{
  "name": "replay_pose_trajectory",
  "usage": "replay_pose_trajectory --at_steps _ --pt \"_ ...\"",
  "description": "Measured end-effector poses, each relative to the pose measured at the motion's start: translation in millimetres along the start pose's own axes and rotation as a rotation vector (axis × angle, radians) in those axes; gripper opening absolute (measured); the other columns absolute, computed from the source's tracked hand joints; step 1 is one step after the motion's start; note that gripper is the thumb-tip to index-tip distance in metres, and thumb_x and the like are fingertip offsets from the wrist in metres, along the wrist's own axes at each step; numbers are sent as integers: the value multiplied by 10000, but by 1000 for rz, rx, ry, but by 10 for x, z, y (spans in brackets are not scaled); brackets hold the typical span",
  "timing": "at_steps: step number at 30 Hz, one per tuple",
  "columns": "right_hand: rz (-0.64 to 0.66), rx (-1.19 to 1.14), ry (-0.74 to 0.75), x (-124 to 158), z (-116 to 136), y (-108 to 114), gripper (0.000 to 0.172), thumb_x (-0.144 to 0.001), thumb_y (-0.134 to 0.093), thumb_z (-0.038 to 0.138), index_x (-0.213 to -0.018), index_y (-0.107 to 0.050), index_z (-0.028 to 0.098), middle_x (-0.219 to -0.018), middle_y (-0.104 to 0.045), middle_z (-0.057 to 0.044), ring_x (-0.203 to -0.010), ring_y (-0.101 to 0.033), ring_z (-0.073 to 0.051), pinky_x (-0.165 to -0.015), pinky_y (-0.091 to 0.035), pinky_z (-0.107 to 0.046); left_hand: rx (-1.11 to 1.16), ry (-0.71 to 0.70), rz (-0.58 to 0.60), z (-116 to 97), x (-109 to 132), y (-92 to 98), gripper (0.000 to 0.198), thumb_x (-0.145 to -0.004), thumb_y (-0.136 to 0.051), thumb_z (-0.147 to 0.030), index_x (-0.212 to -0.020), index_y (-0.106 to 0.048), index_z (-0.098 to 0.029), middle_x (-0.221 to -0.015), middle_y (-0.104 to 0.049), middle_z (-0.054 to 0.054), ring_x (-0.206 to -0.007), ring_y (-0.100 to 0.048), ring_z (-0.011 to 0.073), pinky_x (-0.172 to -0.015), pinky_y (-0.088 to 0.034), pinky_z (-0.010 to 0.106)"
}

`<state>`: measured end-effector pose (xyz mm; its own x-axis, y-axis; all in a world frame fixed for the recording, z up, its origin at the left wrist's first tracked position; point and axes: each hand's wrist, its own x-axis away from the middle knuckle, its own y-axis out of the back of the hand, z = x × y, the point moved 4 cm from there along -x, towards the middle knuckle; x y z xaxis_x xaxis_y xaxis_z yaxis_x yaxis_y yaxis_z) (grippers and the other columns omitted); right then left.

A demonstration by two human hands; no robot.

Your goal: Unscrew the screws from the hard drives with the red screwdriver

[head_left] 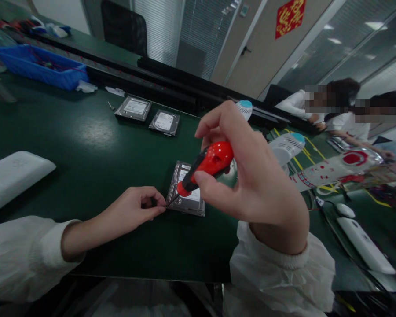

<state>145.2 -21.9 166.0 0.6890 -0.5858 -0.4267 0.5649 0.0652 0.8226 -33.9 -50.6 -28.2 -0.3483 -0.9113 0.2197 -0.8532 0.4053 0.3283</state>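
In my right hand (247,163) is a red and black screwdriver (214,160), its handle gripped between thumb and fingers. The shaft slants down to the left, its tip at the near left corner of a hard drive (191,204). That drive lies flat on the green table, label up, partly hidden by the screwdriver and my right hand. Thumb and forefinger of my left hand (141,203) are pinched together at the same corner, by the screwdriver's tip. Whether they hold the tip or a small screw is too small to make out.
Two more hard drives (133,108) (165,122) lie farther back. A blue bin (39,66) with cables stands at the far left. A white device (18,178) lies left; white fans (285,147), a bottle (339,169) and cables are right. Two people sit at the far right.
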Motion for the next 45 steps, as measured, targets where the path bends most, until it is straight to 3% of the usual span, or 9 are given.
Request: replay_pose_trajectory --at_steps 4,10,14,20,25,31,36,42,45 --pt "-49 78 -66 0 -18 21 238 -915 -653 394 -954 -485 231 -734 -522 37 -589 -423 -108 -569 -314 -295 17 6 -5 -1 0 -6 231 -863 -697 -433 -911 -696 -207 -748 -686 -2 -645 -620 167 -581 -462 268" --pt "-3 -51 38 -5 -1 26 282 -778 -577 196 -1038 -471 213 -790 -528 32 -637 -441 -119 -583 -353 -288 0 3 -12 -13 -11 -4 248 -853 -695 -449 -891 -688 -204 -754 -687 4 -637 -609 167 -568 -452 269" --pt "-41 75 -22 -16 -36 5 143 -865 -598 294 -946 -503 224 -730 -490 48 -583 -407 -100 -591 -310 -282 18 21 -2 -26 -9 -6 240 -852 -688 -442 -891 -688 -205 -750 -691 2 -636 -619 169 -567 -454 269" --pt "-22 47 -11 -10 8 -27 237 -877 -597 293 -1069 -491 203 -746 -502 52 -585 -413 -99 -601 -313 -282 24 14 1 -14 -4 -12 247 -842 -695 -444 -888 -685 -201 -770 -701 10 -650 -645 177 -593 -483 285" --pt "-60 103 -47 -12 16 -32 139 -951 -539 327 -988 -466 215 -739 -456 59 -593 -400 -82 -611 -301 -269 7 13 4 37 -12 -10 269 -842 -703 -462 -887 -689 -197 -782 -703 11 -642 -651 172 -599 -498 288" --pt "-20 55 22 -2 33 -52 155 -929 -473 241 -1066 -419 193 -870 -481 28 -668 -418 -85 -656 -348 -263 45 18 -20 32 -24 -22 286 -794 -718 -467 -852 -676 -191 -813 -702 21 -654 -655 178 -592 -511 292" --pt "0 184 -80 2 -9 -34 162 -982 -504 366 -961 -469 209 -705 -432 53 -631 -434 -107 -651 -291 -287 22 28 -16 -2 -7 -11 268 -788 -711 -450 -850 -689 -191 -764 -697 10 -613 -636 161 -591 -502 285" --pt "15 131 -39 8 27 -24 289 -937 -536 308 -1188 -492 171 -728 -482 60 -619 -422 -101 -642 -289 -283 34 18 -27 20 -19 -14 289 -786 -727 -470 -857 -695 -192 -798 -712 19 -633 -649 168 -593 -509 284" --pt "10 150 -90 8 11 -21 235 -976 -542 397 -1089 -548 191 -650 -445 76 -585 -414 -93 -633 -281 -275 18 13 -14 36 -27 -17 289 -814 -721 -477 -867 -695 -194 -809 -715 20 -653 -660 174 -612 -522 291"
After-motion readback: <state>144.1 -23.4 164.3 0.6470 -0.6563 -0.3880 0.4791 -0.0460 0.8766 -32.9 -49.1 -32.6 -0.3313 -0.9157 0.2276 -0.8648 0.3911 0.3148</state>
